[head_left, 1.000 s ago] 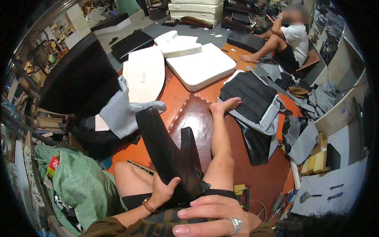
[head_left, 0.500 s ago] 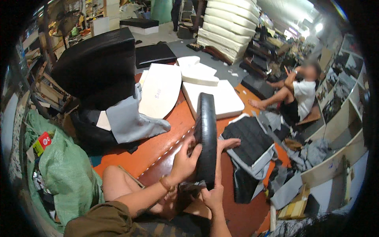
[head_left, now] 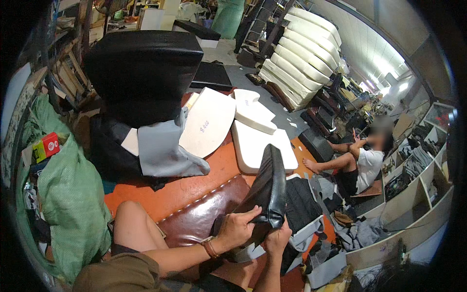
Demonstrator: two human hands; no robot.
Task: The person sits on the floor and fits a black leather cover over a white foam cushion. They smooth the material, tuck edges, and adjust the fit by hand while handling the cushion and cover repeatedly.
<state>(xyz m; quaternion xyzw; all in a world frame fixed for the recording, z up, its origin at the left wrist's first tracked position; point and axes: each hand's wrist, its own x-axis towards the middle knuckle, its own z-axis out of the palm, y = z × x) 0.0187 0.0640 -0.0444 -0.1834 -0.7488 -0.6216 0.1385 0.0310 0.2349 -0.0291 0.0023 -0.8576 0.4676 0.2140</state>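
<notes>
A black leather-look cushion [head_left: 269,183] with a stitched seam stands tilted on edge in front of me, its narrow side toward me. My left hand [head_left: 237,228], a bracelet at its wrist, is closed on the cushion's lower left part, the index finger stretched along the cover. At the near lower corner my right hand [head_left: 278,238] grips the cover from the right. Part of the cushion's underside is hidden behind my hands. Just below my fingers shows a light grey piece of material [head_left: 247,253].
A brown leather pad [head_left: 204,209] lies before me on the orange floor covering. Dark panels [head_left: 302,202] lie right, white foam pieces [head_left: 265,151] ahead, a big black cushion [head_left: 141,58] far left. A green sack [head_left: 70,214] stands left. A person [head_left: 369,165] sits at right.
The cushion has tilted and turned, showing more of its left face. My left hand has shifted down to its lower edge, and my right hand has come up to the near corner. The view has turned.
</notes>
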